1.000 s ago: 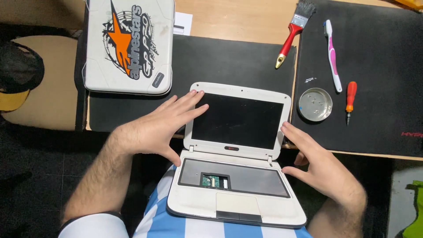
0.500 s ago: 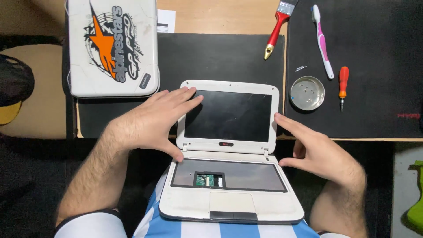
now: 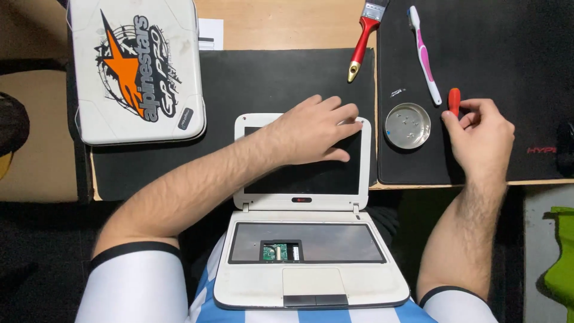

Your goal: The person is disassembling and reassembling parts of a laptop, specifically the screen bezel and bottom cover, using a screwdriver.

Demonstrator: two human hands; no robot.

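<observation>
Tin (image 3: 408, 125), toothbrush (image 3: 424, 52), brush (image 3: 364, 38) around. Left hand (image 3: 314, 131) flat, open on laptop (image 3: 305, 209) screen. Right hand (image 3: 480, 130) pinches screwdriver (image 3: 454, 101), axis pointing away.

Wooden counter (image 3: 287, 24), light brown, lit evenly from above. Two black mats cover most of it: one (image 3: 251, 78) at centre, one (image 3: 508, 60) at right, edges nearly touching. Below the counter edge the floor (image 3: 36, 263) is dark, detail not discernible.

right hand (image 3: 478, 134) left laptop (image 3: 305, 239) | now grips red screwdriver (image 3: 454, 100)
</observation>
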